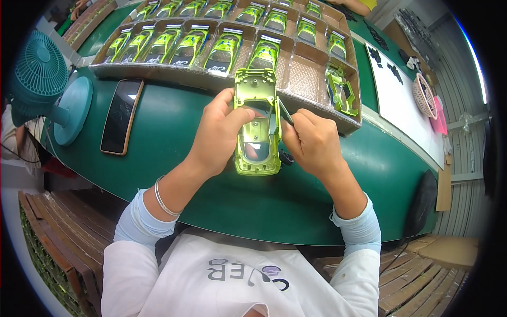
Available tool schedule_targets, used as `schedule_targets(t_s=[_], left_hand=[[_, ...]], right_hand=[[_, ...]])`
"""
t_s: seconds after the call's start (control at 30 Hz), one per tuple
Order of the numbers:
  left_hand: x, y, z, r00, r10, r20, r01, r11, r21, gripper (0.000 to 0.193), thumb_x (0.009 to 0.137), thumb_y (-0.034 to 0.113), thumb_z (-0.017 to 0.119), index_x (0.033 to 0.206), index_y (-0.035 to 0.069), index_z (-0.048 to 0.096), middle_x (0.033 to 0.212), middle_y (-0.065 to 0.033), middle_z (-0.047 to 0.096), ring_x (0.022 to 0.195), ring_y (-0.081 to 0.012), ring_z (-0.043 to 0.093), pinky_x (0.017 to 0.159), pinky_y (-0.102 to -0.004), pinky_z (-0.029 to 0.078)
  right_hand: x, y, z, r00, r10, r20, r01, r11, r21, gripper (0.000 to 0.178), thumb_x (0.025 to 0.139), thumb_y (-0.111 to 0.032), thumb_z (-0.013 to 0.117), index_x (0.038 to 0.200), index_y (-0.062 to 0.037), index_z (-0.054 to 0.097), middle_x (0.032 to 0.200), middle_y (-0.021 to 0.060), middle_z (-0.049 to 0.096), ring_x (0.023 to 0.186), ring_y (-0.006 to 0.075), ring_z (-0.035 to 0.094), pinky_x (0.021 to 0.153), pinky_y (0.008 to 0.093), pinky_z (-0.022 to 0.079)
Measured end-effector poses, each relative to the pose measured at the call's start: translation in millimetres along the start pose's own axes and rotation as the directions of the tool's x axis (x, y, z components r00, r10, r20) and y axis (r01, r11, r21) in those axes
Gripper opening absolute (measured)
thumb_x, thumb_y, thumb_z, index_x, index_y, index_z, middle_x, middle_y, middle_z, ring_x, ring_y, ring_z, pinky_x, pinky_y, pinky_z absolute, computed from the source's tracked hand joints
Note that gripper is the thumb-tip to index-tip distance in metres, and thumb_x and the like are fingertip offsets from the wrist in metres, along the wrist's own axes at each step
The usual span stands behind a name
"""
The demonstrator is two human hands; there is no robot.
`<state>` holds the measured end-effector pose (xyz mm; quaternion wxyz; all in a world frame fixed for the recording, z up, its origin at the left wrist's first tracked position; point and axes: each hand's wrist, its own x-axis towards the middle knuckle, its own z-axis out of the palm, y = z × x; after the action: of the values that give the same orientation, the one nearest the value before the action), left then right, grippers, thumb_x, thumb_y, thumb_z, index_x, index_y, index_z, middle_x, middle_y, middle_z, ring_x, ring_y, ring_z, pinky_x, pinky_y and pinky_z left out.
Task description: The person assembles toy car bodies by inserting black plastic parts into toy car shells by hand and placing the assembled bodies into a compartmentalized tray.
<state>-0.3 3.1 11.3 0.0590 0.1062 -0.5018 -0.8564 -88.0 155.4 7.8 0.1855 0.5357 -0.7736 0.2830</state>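
Observation:
Over the near side of the box, my left hand grips a shiny lime-green toy car body shell. Its hollow inside faces up, and the thumb presses in near a clear window. My right hand is closed around a thin dark stick-like tool, whose tip is at the shell's right edge. Exactly what kind of tool it is I cannot make out. A small black part shows just right of the shell, below my right hand's fingers.
Beyond my hands lies a divided cardboard box with several green car shells. A phone and a teal fan are on the left of the green table. At right are a white board and a basket. Another person's arm shows at the far edge.

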Motion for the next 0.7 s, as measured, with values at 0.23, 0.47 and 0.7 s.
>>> schedule_targets(t_s=[0.23,0.47,0.7], left_hand=[[-1.5,-2.1,2.1,0.997,0.07,0.015,-0.071,0.995,0.069,0.022,0.077,0.004,0.046,0.098,-0.004,0.046,0.087,-0.0111,0.058,0.073,-0.0123,0.057,0.064,-0.0245,0.048],[2.2,3.0,-10.5,0.991,-0.114,0.065,0.121,0.986,-0.116,0.02,0.078,0.008,0.043,0.094,-0.003,0.047,0.08,-0.0127,0.058,0.058,-0.0171,0.057,0.04,-0.0267,0.045],[0.6,4.5,-9.8,0.894,-0.38,0.238,0.446,0.805,-0.392,0.027,0.079,0.018,0.039,0.095,-0.001,0.052,0.079,-0.0143,0.06,0.058,-0.0188,0.057,0.049,-0.0289,0.047]], right_hand=[[0.1,-3.7,-6.2,0.995,-0.093,-0.025,0.091,0.993,-0.079,0.022,0.069,-0.009,0.059,0.057,-0.0067,0.041,0.052,0.0056,0.039,0.042,0.0217,0.045,0.038,0.0323,0.036],[-4.3,-0.7,5.7,0.993,-0.059,-0.101,0.061,0.998,0.021,0.021,0.067,-0.01,0.062,0.059,-0.0061,0.043,0.053,0.0051,0.041,0.04,0.0209,0.043,0.037,0.0314,0.034],[-0.5,-3.2,3.4,0.95,-0.031,-0.311,0.072,0.99,0.122,0.018,0.063,-0.009,0.068,0.071,-0.0044,0.053,0.064,0.0065,0.052,0.048,0.02,0.05,0.041,0.0285,0.039]])
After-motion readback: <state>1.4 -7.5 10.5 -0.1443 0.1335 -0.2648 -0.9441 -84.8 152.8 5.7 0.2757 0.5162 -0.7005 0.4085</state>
